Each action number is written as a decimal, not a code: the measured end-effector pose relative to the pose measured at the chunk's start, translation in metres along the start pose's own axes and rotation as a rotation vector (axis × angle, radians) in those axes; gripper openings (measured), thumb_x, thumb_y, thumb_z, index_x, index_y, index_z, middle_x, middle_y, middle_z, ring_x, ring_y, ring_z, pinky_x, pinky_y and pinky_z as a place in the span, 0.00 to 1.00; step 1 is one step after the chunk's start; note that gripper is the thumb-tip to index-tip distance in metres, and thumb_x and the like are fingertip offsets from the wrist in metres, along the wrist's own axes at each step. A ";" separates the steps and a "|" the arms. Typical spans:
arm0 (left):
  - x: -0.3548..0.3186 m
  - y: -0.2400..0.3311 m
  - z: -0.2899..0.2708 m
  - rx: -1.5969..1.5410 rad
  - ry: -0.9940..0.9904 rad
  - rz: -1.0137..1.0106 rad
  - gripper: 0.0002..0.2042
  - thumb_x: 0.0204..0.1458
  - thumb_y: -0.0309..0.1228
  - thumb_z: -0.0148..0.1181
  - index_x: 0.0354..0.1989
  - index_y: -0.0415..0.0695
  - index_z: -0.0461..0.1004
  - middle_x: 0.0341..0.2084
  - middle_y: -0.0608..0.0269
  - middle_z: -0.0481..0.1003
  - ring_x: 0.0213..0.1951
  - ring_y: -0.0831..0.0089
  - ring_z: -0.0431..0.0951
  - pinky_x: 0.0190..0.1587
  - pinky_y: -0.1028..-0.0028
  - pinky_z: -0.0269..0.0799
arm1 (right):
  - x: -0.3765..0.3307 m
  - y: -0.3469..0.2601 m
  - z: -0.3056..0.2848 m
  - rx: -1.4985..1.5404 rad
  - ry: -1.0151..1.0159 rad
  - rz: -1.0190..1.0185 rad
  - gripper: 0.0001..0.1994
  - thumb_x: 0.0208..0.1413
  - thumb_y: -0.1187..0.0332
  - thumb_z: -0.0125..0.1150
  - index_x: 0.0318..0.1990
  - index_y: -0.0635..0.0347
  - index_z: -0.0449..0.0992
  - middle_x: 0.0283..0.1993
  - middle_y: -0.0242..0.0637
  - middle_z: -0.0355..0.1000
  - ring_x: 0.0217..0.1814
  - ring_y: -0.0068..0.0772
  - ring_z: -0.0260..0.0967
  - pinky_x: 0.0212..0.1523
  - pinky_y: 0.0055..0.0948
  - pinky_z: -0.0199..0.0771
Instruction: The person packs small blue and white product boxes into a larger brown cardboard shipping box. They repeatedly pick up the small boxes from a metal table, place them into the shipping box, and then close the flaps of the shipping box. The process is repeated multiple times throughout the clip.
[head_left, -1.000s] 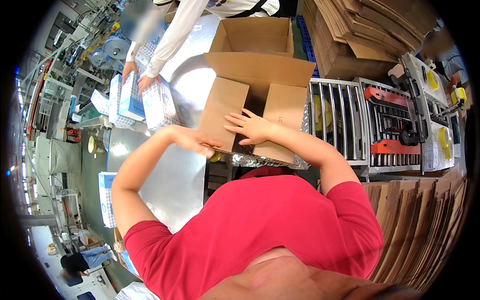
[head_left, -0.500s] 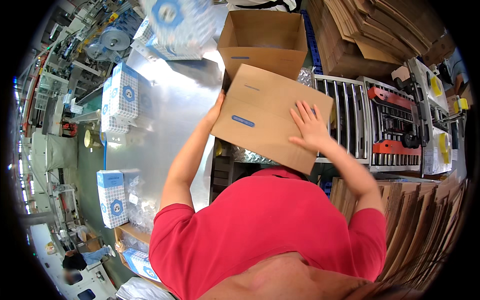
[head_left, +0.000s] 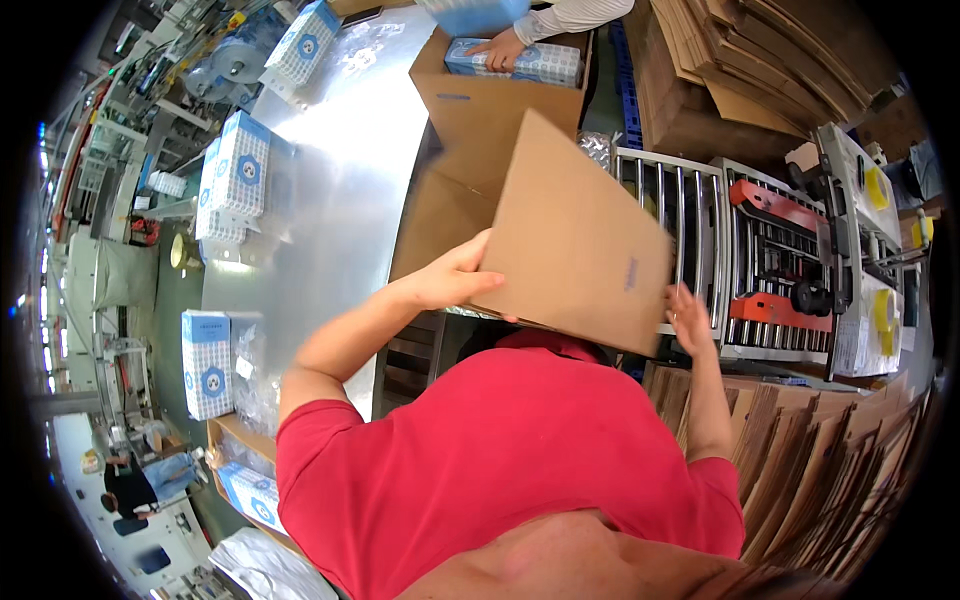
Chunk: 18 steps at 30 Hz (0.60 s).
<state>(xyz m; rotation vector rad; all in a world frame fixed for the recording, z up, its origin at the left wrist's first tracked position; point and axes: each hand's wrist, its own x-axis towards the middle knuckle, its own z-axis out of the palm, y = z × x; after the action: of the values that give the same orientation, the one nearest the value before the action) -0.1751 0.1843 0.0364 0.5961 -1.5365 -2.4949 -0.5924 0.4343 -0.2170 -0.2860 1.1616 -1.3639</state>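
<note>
A brown cardboard carton (head_left: 590,230) is opened out in front of my chest, its broad panel tilted up and its inner side showing at the left. My left hand (head_left: 460,278) grips the carton's near left edge, thumb on the panel and the other fingers mostly hidden behind it. Beside the carton's right edge is my right hand (head_left: 688,318), fingers apart and slightly blurred, holding nothing. Just beyond stands another open carton (head_left: 490,105). A co-worker's hand (head_left: 500,50) rests on a blue-and-white patterned box (head_left: 555,65) inside it.
A shiny metal table (head_left: 320,230) spans the left, with several blue-and-white boxes (head_left: 207,365) along its far left side. To the right runs a roller conveyor (head_left: 680,220) with red guides. Flat cardboard stacks (head_left: 780,70) fill the upper right, and more (head_left: 800,450) stand lower right.
The carton has gone from flat to opened out, with its panel tilted up. My right hand has come off its face to the right edge. A co-worker's hand and a patterned box now show in the far carton.
</note>
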 end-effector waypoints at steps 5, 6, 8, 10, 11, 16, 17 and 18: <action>0.074 -0.045 0.067 0.853 0.066 -0.032 0.29 0.52 0.22 0.41 0.63 0.34 0.41 0.40 0.39 0.71 0.34 0.58 0.77 0.38 0.65 0.73 | 0.001 -0.052 0.152 -0.438 -0.074 -0.222 0.36 0.59 0.38 0.32 0.70 0.39 0.34 0.73 0.43 0.35 0.74 0.42 0.34 0.66 0.49 0.43; 0.089 -0.045 0.089 0.838 0.020 -0.153 0.29 0.54 0.25 0.43 0.63 0.33 0.41 0.40 0.37 0.71 0.36 0.54 0.76 0.40 0.64 0.72 | -0.012 -0.070 0.185 -0.468 -0.095 -0.284 0.35 0.61 0.42 0.36 0.70 0.42 0.33 0.73 0.45 0.35 0.74 0.42 0.34 0.67 0.47 0.43; 0.103 -0.047 0.109 0.755 -0.153 -0.148 0.30 0.55 0.30 0.46 0.63 0.33 0.42 0.40 0.36 0.71 0.39 0.49 0.75 0.44 0.63 0.70 | -0.014 -0.082 0.210 -0.560 -0.157 -0.506 0.39 0.60 0.58 0.48 0.69 0.56 0.30 0.72 0.52 0.33 0.75 0.44 0.31 0.67 0.39 0.41; 0.098 -0.055 0.092 0.957 -0.247 0.071 0.29 0.54 0.39 0.52 0.61 0.36 0.54 0.44 0.43 0.71 0.48 0.51 0.71 0.51 0.59 0.64 | -0.007 -0.076 0.202 -0.954 -0.018 -0.609 0.38 0.58 0.70 0.47 0.69 0.60 0.29 0.71 0.56 0.35 0.73 0.49 0.36 0.67 0.34 0.44; 0.090 -0.044 0.069 1.395 -0.118 0.337 0.25 0.51 0.40 0.54 0.54 0.37 0.64 0.49 0.47 0.68 0.54 0.54 0.66 0.52 0.57 0.63 | -0.001 -0.069 0.188 -1.086 0.081 -0.646 0.38 0.57 0.71 0.47 0.69 0.59 0.30 0.70 0.58 0.39 0.72 0.49 0.42 0.66 0.34 0.48; 0.005 -0.062 -0.123 2.070 0.389 0.013 0.38 0.52 0.55 0.46 0.57 0.29 0.62 0.63 0.42 0.52 0.68 0.56 0.42 0.66 0.56 0.36 | 0.004 -0.068 0.154 -0.977 0.157 -0.371 0.28 0.58 0.71 0.44 0.66 0.61 0.47 0.57 0.56 0.64 0.58 0.54 0.63 0.55 0.37 0.63; 0.010 -0.076 -0.129 2.026 0.405 -0.185 0.44 0.48 0.61 0.46 0.59 0.28 0.57 0.64 0.38 0.48 0.69 0.54 0.39 0.67 0.56 0.34 | 0.005 -0.067 0.157 -1.067 0.166 -0.327 0.27 0.58 0.70 0.44 0.65 0.62 0.50 0.56 0.55 0.65 0.59 0.53 0.63 0.56 0.37 0.63; 0.022 -0.089 -0.127 1.857 0.416 -0.315 0.46 0.48 0.61 0.48 0.61 0.29 0.54 0.65 0.38 0.47 0.68 0.52 0.38 0.67 0.56 0.33 | 0.007 -0.066 0.161 -1.159 0.171 -0.282 0.25 0.58 0.70 0.44 0.63 0.62 0.53 0.55 0.54 0.66 0.59 0.52 0.63 0.56 0.37 0.63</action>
<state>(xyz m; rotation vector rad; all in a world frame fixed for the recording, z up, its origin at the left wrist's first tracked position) -0.1369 0.1137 -0.0976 1.3403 -3.1343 -0.1511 -0.5102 0.3395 -0.0969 -1.2018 2.0269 -0.8003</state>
